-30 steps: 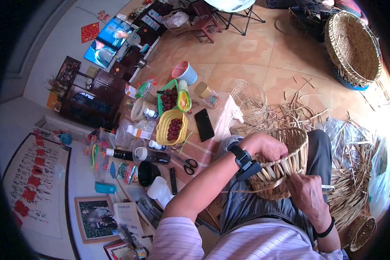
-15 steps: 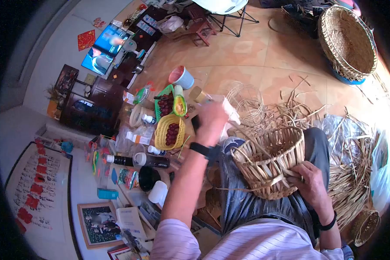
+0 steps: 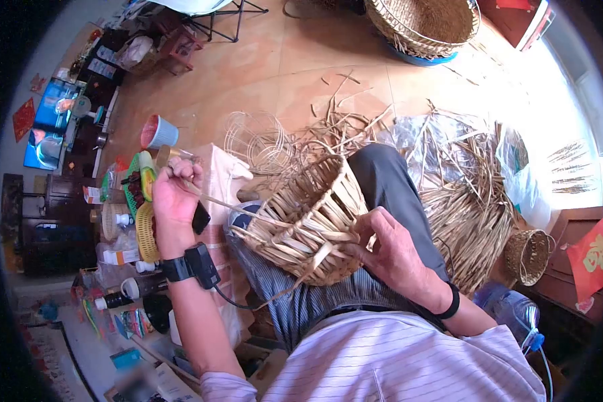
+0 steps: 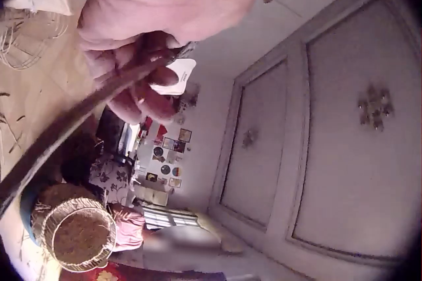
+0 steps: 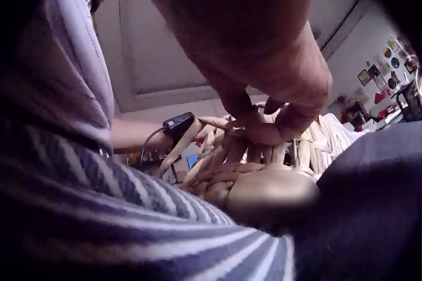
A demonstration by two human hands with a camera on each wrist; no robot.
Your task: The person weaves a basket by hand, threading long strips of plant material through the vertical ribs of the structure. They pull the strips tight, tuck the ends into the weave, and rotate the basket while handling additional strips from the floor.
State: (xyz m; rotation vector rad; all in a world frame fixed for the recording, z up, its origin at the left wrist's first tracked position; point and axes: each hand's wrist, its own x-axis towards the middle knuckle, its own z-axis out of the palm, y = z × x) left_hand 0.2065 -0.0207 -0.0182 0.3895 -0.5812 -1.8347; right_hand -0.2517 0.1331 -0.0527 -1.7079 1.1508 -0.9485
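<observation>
Basket (image 3: 311,244): sits tipped on our lap, near the middle of the frame. We want it steady, so the side should not twist when we pull.
Right hand (image 3: 398,251): right of the middle, thumb and fingers pinching the woven side. We should press close to the bend, but softly, so nothing cracks.
Loose tail (image 3: 295,287): hangs below the basket. We should mind it, as it could get caught.
Long strip (image 3: 228,203): runs from the basket to the upper left. It looks flat and bendy. A slow, even pull would likely make it snug; a hard tug could snap it.
Left hand (image 3: 177,197): left of the middle, fingers curled round the strip. We should pull in line with the weave.
Dry strips (image 3: 469,228): a pile on the right.
Big basket (image 3: 422,27): far off, at the top.
</observation>
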